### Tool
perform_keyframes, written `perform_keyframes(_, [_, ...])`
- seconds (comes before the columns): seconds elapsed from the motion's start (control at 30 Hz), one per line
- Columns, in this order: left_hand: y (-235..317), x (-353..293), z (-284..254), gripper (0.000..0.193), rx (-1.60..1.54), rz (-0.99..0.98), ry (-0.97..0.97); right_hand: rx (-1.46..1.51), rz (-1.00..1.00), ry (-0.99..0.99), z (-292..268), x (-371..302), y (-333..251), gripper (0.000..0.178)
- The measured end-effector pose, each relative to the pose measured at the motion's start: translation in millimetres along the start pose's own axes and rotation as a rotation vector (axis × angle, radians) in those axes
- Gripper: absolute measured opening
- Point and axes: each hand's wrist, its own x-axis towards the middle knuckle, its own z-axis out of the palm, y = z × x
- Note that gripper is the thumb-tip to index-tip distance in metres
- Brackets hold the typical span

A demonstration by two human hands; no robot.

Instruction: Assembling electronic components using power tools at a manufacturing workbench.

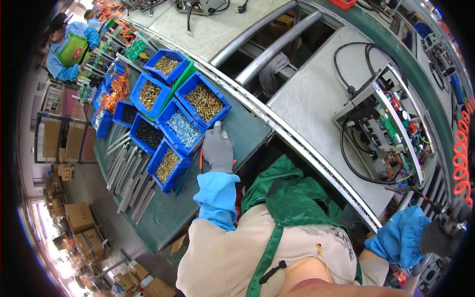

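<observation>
Evidently, the gloved left hand (217,151) lay at a blue bin of brass screws (223,113), its grip unclear; the gloved right hand (440,235) clasped a metallic tool (451,226).

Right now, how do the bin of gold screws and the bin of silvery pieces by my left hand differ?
Contents: the bin of gold screws holds gold-coloured parts; the bin of silvery pieces holds pale, bluish-silver ones.
Place: the gold bin sits just beyond your left hand's fingertips; the silvery bin lies to that hand's left.
Shared: both are open-topped blue bins on the green bench.
</observation>
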Motion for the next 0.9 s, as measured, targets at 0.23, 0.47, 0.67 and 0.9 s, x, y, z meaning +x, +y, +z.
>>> perform_keyframes(0.23, [13.5,3.9,4.8,0.025,0.013,-0.030,-0.037,-0.303,0.321,0.235,58.1,1.6,14.0,0.031])
perform_keyframes(0.47, [26.3,12.7,-4.9,0.014,-0.157,0.077,-0.146,-0.196,0.197,0.148,34.4,0.5,39.7,0.026])
perform_keyframes(0.67, [174.4,-13.0,18.9,0.029,-0.721,0.814,-0.331,-0.320,-0.043,0.328,73.3,8.6,63.7,0.066])
perform_keyframes(0.9, [266.3,-59.3,93.9,0.024,-0.210,1.056,-0.833,-0.435,-0.080,0.371,67.1,-16.8,74.6,0.067])
